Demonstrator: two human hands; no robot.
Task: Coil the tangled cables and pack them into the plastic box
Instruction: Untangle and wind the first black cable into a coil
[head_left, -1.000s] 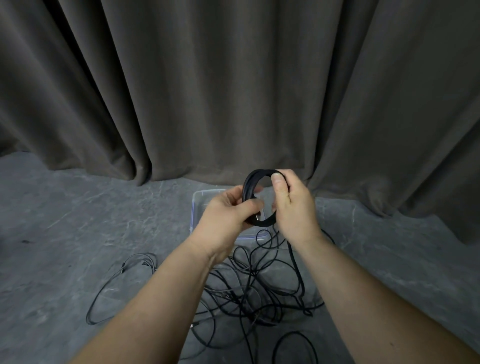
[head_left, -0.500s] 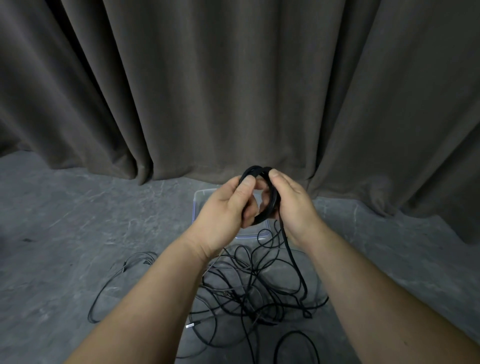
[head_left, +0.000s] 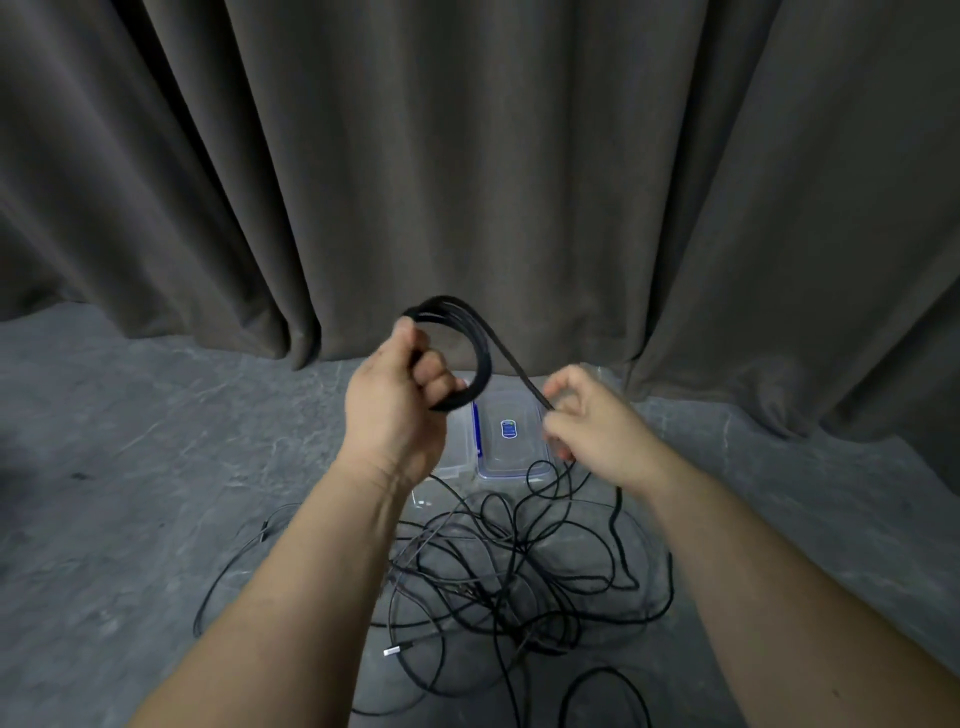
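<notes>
The left hand (head_left: 395, 410) clenches a round coil of black cable (head_left: 462, 353) — the right hand (head_left: 592, 421) pinches its loose strand.

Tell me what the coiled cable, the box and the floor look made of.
Coiled cable: matte black sheath, likely rubber or braid; blur leaves it open.
Plastic box: clear glossy plastic, the floor showing through.
Floor: grey stone or concrete look, pale veins, dull finish.

Tangled cables (head_left: 509, 577) crowd the floor (head_left: 156, 493) just before the plastic box (head_left: 511, 441); bare floor spreads left and right; curtain (head_left: 467, 156) closes behind.
</notes>
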